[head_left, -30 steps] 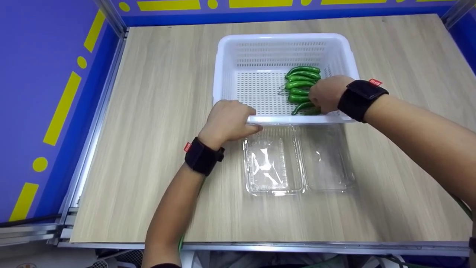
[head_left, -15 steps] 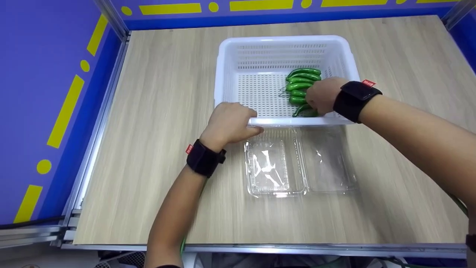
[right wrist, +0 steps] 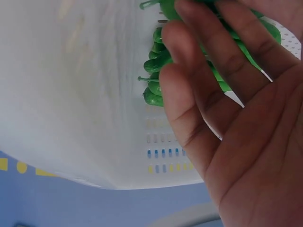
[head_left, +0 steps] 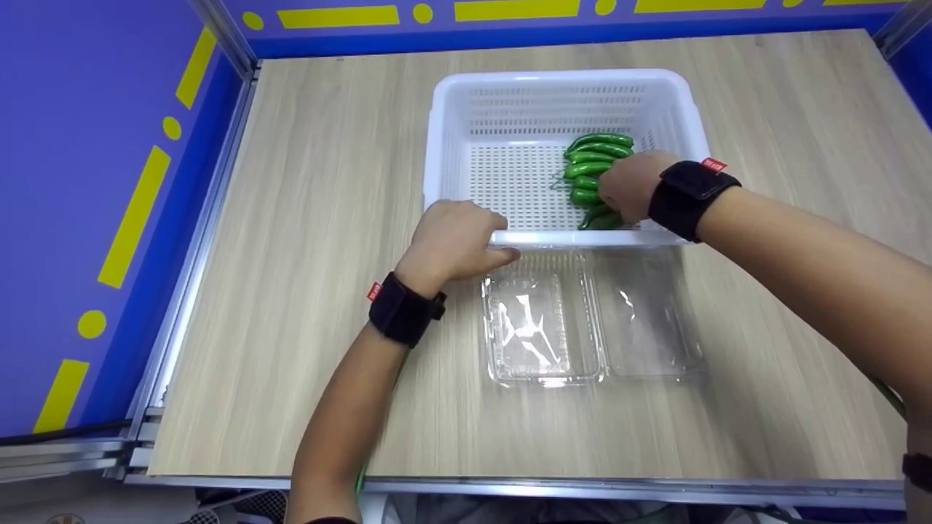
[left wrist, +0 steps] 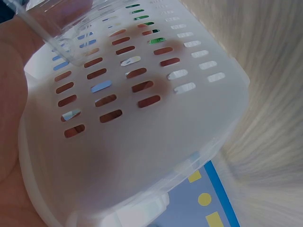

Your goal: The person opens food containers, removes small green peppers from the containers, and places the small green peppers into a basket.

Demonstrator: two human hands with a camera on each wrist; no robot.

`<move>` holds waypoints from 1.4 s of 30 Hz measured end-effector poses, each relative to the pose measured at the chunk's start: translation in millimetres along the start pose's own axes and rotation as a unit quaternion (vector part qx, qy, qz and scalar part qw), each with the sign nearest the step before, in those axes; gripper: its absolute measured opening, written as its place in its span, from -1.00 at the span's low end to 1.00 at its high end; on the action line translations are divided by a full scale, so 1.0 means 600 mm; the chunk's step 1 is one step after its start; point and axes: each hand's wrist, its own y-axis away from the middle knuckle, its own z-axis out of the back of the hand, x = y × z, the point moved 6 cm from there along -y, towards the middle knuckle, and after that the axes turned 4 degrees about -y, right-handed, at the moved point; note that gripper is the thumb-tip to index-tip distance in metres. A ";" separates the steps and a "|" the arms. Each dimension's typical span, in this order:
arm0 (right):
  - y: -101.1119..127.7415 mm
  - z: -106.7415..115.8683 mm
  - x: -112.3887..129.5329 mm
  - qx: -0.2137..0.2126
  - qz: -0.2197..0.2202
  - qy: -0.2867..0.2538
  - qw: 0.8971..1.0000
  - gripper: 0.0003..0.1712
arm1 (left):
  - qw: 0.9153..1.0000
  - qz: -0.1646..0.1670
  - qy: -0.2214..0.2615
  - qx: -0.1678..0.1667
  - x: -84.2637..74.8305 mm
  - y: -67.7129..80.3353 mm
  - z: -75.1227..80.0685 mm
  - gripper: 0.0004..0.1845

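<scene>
My left hand (head_left: 455, 240) grips the near-left rim of a white plastic basket (head_left: 502, 238), thumb outside the wall and fingers over the edge. The left wrist view shows the basket's slotted wall (left wrist: 123, 146) close beside the palm. Inside, on the right, several green chili peppers (head_left: 588, 169) lie in a row. My right hand (head_left: 633, 182) reaches down over them. In the right wrist view its curved fingers (right wrist: 177, 90) and thumb close around a pepper (right wrist: 169, 9) at the top; the fingertips' contact is partly hidden. More peppers (right wrist: 154, 97) show behind the fingers.
A clear plastic clamshell box (head_left: 575, 375) lies opened out in front of the basket, its near-left half shining with glare. All stand on a wood-grain table (head_left: 306, 218). Blue walls with yellow marks (head_left: 131, 218) bound the left and back.
My right hand has shifted slightly left over the peppers, and the nearest ones now lie closer together. The left hand keeps its hold on the rim. The view has shifted slightly.
</scene>
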 end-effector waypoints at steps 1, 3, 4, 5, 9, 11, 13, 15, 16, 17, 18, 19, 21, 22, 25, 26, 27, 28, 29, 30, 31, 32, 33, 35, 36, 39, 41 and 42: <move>0.000 0.001 0.001 -0.003 0.001 0.002 1.000 -0.75 | 1.000 -0.001 -0.001 0.000 -0.001 -0.001 -0.001 -0.56; 0.000 0.000 0.002 -0.010 0.002 0.008 1.000 -0.76 | 1.000 -0.002 -0.001 0.000 -0.001 -0.002 -0.001 -0.56; -0.001 -0.001 0.001 -0.013 0.000 0.011 1.000 -0.76 | 1.000 -0.002 -0.001 0.001 -0.002 -0.002 -0.002 -0.56; -0.001 -0.001 0.001 -0.017 0.000 0.014 1.000 -0.77 | 1.000 -0.002 -0.002 0.001 -0.002 -0.003 -0.001 -0.56; -0.007 -0.005 -0.004 -0.037 -0.002 0.024 0.999 -0.79 | 1.000 0.000 -0.003 0.001 -0.001 -0.002 0.000 -0.56; -0.010 -0.006 -0.005 -0.050 0.001 0.027 0.998 -0.80 | 1.000 0.001 -0.004 0.002 -0.001 -0.002 0.000 -0.55; -0.013 -0.008 -0.005 -0.058 0.003 0.028 0.998 -0.80 | 1.000 0.001 -0.007 0.000 0.000 -0.001 0.001 -0.54; -0.014 -0.008 -0.005 -0.063 0.000 0.026 0.998 -0.80 | 1.000 0.001 -0.008 -0.003 0.000 0.000 0.001 -0.54; -0.014 -0.007 -0.005 -0.064 -0.002 0.025 0.998 -0.80 | 1.000 0.000 -0.010 -0.004 0.000 0.000 0.001 -0.54; -0.013 -0.006 -0.003 -0.066 -0.004 0.023 0.998 -0.80 | 1.000 0.000 -0.011 -0.005 0.000 0.000 0.001 -0.54; -0.012 -0.005 -0.002 -0.065 -0.008 0.023 0.998 -0.80 | 1.000 0.000 -0.012 -0.007 0.000 0.000 0.001 -0.54; -0.010 -0.003 0.000 -0.066 -0.010 0.023 0.997 -0.81 | 1.000 0.000 -0.011 -0.008 0.000 0.001 0.001 -0.54; -0.008 0.001 0.004 -0.068 -0.013 0.024 0.997 -0.80 | 1.000 0.000 -0.012 -0.008 -0.001 0.001 0.001 -0.54; -0.007 0.002 0.005 -0.068 -0.014 0.024 0.997 -0.80 | 1.000 0.000 -0.013 -0.008 -0.001 0.001 0.001 -0.53; -0.008 0.002 0.007 -0.069 -0.013 0.029 0.997 -0.80 | 1.000 -0.001 -0.013 -0.009 -0.002 0.002 0.001 -0.54; -0.009 0.001 0.007 -0.069 -0.013 0.031 0.997 -0.80 | 1.000 0.000 -0.013 -0.009 -0.002 0.002 0.001 -0.54; -0.010 0.001 0.007 -0.069 -0.011 0.032 0.997 -0.80 | 1.000 0.000 -0.013 -0.009 -0.002 0.002 0.001 -0.55; -0.012 0.000 0.006 -0.070 -0.011 0.035 0.997 -0.80 | 1.000 0.000 -0.012 -0.010 -0.001 0.002 0.001 -0.55; -0.013 0.000 0.007 -0.071 -0.009 0.038 0.997 -0.80 | 1.000 0.000 -0.011 -0.011 -0.001 0.002 0.001 -0.56; -0.013 0.000 0.007 -0.071 -0.009 0.041 0.997 -0.81 | 1.000 0.000 -0.010 -0.012 -0.002 0.002 0.001 -0.56; -0.014 0.000 0.007 -0.073 -0.008 0.042 0.996 -0.81 | 1.000 0.000 -0.010 -0.012 -0.002 0.002 0.001 -0.56; -0.014 0.000 0.008 -0.074 -0.007 0.043 0.996 -0.81 | 1.000 0.001 -0.009 -0.012 -0.002 0.002 0.001 -0.56; -0.014 0.000 0.008 -0.075 -0.007 0.044 0.996 -0.82 | 1.000 0.001 -0.009 -0.013 -0.002 0.002 0.000 -0.56; -0.014 0.000 0.008 -0.075 -0.007 0.046 0.996 -0.82 | 1.000 0.001 -0.009 -0.013 -0.002 0.001 0.000 -0.57; -0.014 0.000 0.008 -0.074 -0.008 0.046 0.996 -0.82 | 1.000 0.001 -0.008 -0.013 -0.002 0.001 0.000 -0.57; -0.014 0.001 0.008 -0.072 -0.007 0.046 0.996 -0.82 | 1.000 0.002 -0.009 -0.014 -0.002 0.001 0.000 -0.56; -0.014 0.001 0.006 -0.071 -0.006 0.045 0.996 -0.81 | 1.000 0.002 -0.011 -0.013 -0.001 0.000 0.001 -0.55; -0.014 0.000 0.005 -0.070 -0.007 0.042 0.997 -0.80 | 1.000 0.003 -0.010 -0.013 -0.001 0.000 0.001 -0.55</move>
